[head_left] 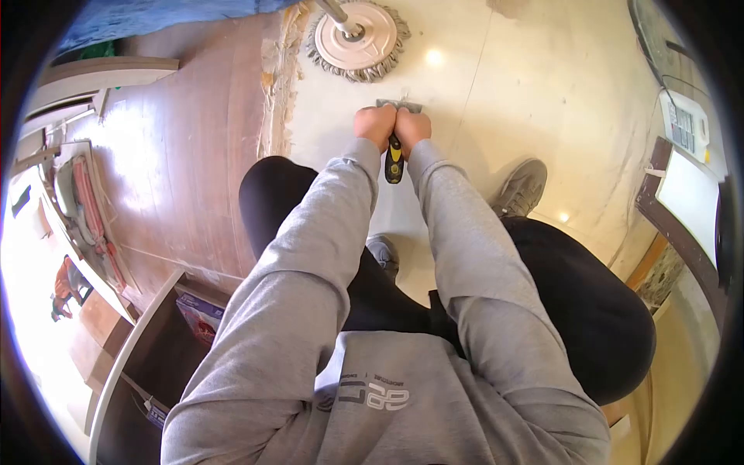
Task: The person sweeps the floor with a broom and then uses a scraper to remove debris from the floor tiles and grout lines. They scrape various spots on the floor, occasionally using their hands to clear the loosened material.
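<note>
Both fists are pressed together around a scraper with a black and yellow handle that points back toward my body. My left hand is closed on its left side, and my right hand grips it from the right. Beyond my knuckles the scraper's wide grey blade lies against the pale floor. My fingers cover the middle of the tool. Just past the blade rests a round mop head with a grey fringe and a metal pole.
A rough strip of residue divides the pale floor from brown boards on the left. My shoes stand on either side. At right are a white jug and a dark-framed panel. An open cabinet stands lower left.
</note>
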